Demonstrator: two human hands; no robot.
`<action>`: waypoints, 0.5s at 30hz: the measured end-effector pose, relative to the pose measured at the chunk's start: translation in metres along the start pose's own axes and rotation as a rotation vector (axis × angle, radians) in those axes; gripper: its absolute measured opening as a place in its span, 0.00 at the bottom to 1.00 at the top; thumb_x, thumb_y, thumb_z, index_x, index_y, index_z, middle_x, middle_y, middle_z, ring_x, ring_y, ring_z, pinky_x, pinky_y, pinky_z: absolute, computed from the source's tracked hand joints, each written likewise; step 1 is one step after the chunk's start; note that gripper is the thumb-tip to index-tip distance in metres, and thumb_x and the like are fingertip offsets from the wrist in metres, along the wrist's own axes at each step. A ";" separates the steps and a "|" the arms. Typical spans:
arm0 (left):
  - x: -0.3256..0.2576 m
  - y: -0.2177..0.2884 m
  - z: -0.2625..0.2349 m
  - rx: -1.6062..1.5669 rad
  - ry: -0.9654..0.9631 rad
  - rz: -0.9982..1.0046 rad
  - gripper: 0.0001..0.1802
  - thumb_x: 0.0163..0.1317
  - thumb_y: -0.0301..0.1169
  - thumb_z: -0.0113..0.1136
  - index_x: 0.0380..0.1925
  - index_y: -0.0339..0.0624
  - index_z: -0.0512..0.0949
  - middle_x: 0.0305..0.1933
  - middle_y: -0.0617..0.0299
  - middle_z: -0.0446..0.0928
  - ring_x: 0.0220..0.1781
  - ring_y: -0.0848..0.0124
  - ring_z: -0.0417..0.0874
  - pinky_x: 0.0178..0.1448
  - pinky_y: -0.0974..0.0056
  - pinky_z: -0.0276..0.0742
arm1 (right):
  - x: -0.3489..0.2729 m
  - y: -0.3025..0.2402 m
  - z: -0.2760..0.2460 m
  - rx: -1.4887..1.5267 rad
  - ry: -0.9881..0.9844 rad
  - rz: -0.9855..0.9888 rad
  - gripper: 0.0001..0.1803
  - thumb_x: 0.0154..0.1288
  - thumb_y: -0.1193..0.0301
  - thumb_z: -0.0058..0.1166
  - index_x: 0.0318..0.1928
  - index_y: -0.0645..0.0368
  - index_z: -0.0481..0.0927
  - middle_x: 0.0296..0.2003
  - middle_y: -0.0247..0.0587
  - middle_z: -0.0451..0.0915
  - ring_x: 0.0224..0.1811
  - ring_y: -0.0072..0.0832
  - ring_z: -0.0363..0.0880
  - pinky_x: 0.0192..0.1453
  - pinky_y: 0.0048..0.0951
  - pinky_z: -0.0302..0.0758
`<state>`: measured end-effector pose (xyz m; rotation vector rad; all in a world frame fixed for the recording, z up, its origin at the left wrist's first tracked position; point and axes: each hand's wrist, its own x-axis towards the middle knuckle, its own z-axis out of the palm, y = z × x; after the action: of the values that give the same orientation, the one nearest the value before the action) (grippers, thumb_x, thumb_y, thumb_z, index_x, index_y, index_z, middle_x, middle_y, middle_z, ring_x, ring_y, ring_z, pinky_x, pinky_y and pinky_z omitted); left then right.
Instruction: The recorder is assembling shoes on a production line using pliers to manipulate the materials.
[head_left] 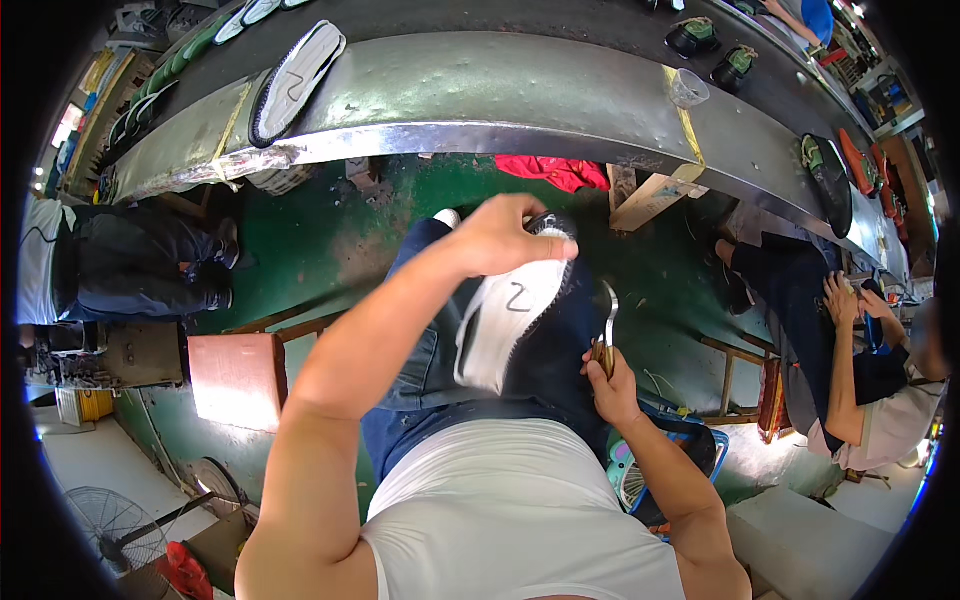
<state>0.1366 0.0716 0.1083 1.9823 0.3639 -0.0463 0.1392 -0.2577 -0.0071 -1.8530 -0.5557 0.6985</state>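
Note:
My left hand [515, 240] is closed round the dark end of a shoe upper [510, 310], held bottom up above my lap. Its underside is white, with a dark handwritten mark and a black gathered edge; the pale end points toward me. To the right of it, my right hand [610, 385] grips a hand tool [610, 320] by its brownish handle. The tool's curved metal end points away from me, apart from the shoe. A similar white-bottomed shoe [298, 85] lies on the metal bench ahead, to the left.
A long metal bench [500, 90] curves across the front, with dark shoes [692, 38] and a clear cup [686, 88] on it. Red cloth [555, 172] lies beneath. A stool [237, 380] stands left. Another person's hands [842, 298] are at the right; someone also sits left.

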 end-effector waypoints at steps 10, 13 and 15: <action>-0.066 -0.117 0.101 -0.909 -0.124 -0.519 0.33 0.80 0.54 0.30 0.69 0.43 0.68 0.61 0.55 0.77 0.60 0.68 0.78 0.66 0.62 0.73 | 0.021 -0.064 -0.021 -0.475 -0.402 -0.282 0.31 0.69 0.69 0.54 0.68 0.73 0.64 0.53 0.63 0.79 0.57 0.53 0.79 0.61 0.41 0.75; -0.071 -0.115 0.110 -0.837 -0.126 -0.316 0.33 0.81 0.52 0.26 0.74 0.44 0.61 0.68 0.54 0.71 0.68 0.66 0.72 0.73 0.62 0.65 | 0.042 -0.075 -0.024 -0.568 -0.470 -0.325 0.28 0.70 0.68 0.52 0.62 0.77 0.67 0.48 0.66 0.80 0.53 0.56 0.80 0.57 0.45 0.76; -0.079 -0.118 0.112 -0.765 -0.103 -0.255 0.33 0.81 0.51 0.24 0.76 0.44 0.57 0.71 0.54 0.69 0.70 0.65 0.69 0.76 0.62 0.61 | 0.061 -0.129 -0.021 -0.705 -0.619 -0.108 0.28 0.70 0.67 0.53 0.61 0.76 0.67 0.46 0.66 0.80 0.51 0.57 0.80 0.56 0.47 0.76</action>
<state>0.0434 -0.0011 -0.0285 1.1679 0.4787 -0.1475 0.1907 -0.1848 0.1067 -2.2015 -1.4389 1.1061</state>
